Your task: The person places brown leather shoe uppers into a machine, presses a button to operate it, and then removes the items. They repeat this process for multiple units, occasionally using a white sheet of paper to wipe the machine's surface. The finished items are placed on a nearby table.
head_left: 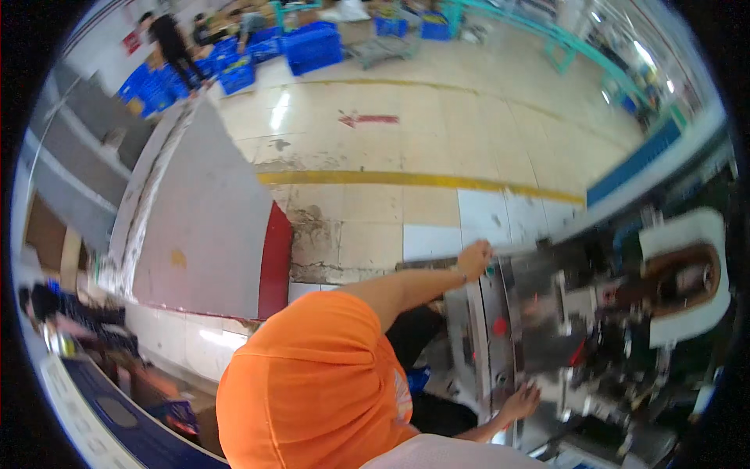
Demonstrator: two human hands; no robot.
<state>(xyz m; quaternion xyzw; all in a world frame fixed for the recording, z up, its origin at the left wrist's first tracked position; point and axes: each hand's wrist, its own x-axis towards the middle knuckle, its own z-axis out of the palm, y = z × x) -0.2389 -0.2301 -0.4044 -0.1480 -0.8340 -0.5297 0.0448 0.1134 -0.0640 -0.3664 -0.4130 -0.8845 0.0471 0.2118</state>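
Note:
My left arm reaches out from an orange sleeve (pixel 312 336). My left hand (pixel 474 261) rests at the far end of the machine's front edge, beside a small green button (pixel 491 270); its fingers look loosely bent, with nothing visible in them. Nearer to me, my right hand (pixel 520 403) lies over the same front panel (pixel 484 344), fingers reaching forward and apart. What is under its fingertips is hidden. Between the two hands sits a red button (pixel 500 327). Behind the panel, the machine (pixel 547 336) has metal plates and clamps.
A brown U-shaped part (pixel 687 277) sits against a white curved plate (pixel 723 266) on the machine's right. A large grey cabinet (pixel 203 227) with a red side stands left. Farther off are a yellow floor line (pixel 422 180), blue crates (pixel 312 48) and a standing person (pixel 168 43).

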